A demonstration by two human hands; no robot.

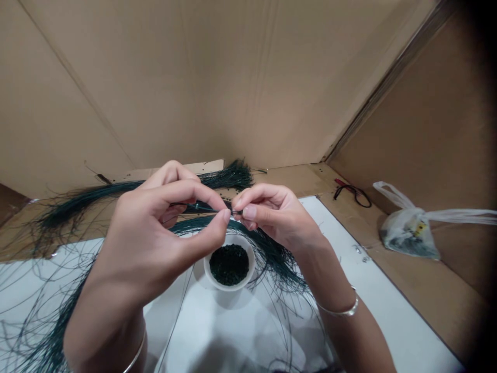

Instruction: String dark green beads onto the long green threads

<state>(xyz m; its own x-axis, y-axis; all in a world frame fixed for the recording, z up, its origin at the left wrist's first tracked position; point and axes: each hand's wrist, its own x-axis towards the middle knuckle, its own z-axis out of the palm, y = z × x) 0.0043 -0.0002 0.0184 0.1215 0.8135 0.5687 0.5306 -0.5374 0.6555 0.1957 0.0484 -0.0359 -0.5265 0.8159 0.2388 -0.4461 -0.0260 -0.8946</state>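
Two cardboard walls [233,77] stand behind the pinch, and a white sheet [388,311] spreads beneath it. Loose dark green strands [77,202] fan out behind and to the left of the fingertips, with another sheaf curving just under them. The left hand [155,233] and right hand [279,217] meet fingertip to fingertip above the sheet. A knotted plastic bag [407,233] lies well to the right of the pinch, and a black loop [355,194] sits to the right and behind it. Directly below the fingertips stands a white cup [251,267] filled with tiny dark beads [229,264].

The single strand [202,209] runs level from inside the left palm to the point where the hands meet. The work looks like fine fingertip handling of that strand's end. It probably goes best with the wrists steady, the two pinches close together so the free tip cannot flex, and the hands over the cup so anything dropped falls back in.

The left thumb and forefinger are pressed together on the strand close to its tip. The right thumb and forefinger are also closed tight, nipping its very end. Whether a bead sits between the two pinches is too small to tell.
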